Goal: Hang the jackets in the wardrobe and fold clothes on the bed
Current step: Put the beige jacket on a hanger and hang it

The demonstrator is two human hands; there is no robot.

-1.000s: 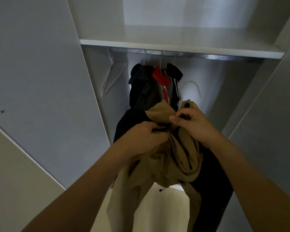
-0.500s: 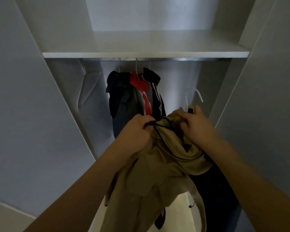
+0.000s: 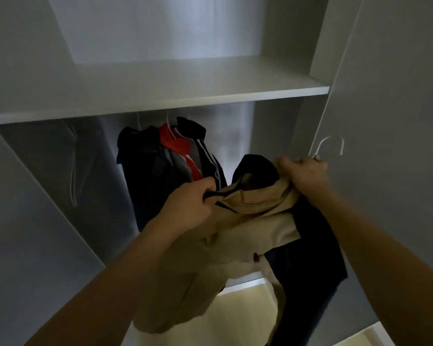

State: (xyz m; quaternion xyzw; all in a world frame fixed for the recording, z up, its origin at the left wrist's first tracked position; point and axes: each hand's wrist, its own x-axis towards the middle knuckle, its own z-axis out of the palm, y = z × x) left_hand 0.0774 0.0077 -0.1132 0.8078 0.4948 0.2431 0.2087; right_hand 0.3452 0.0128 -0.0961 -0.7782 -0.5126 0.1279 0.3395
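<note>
I hold a tan jacket [image 3: 235, 236] with a dark lining up in front of the open wardrobe. My left hand [image 3: 190, 203] grips its collar edge on the left. My right hand [image 3: 304, 174] grips the other side of the collar together with a white hanger [image 3: 331, 146], whose hook sticks up above my fingers. A dark garment [image 3: 310, 258] hangs down below my right hand, partly behind the tan jacket. Several jackets, dark, grey and red [image 3: 170, 158], hang under the shelf inside the wardrobe.
A white shelf [image 3: 160, 103] spans the wardrobe just above the hanging jackets. An empty white hanger [image 3: 73, 171] hangs at the left of the compartment. The wardrobe door [image 3: 398, 121] stands open at the right. Pale flooring [image 3: 235, 320] shows below.
My hands have moved apart, spreading the jacket's collar. My right hand has shifted right with the hanger, and the view has tilted so the shelf slopes.
</note>
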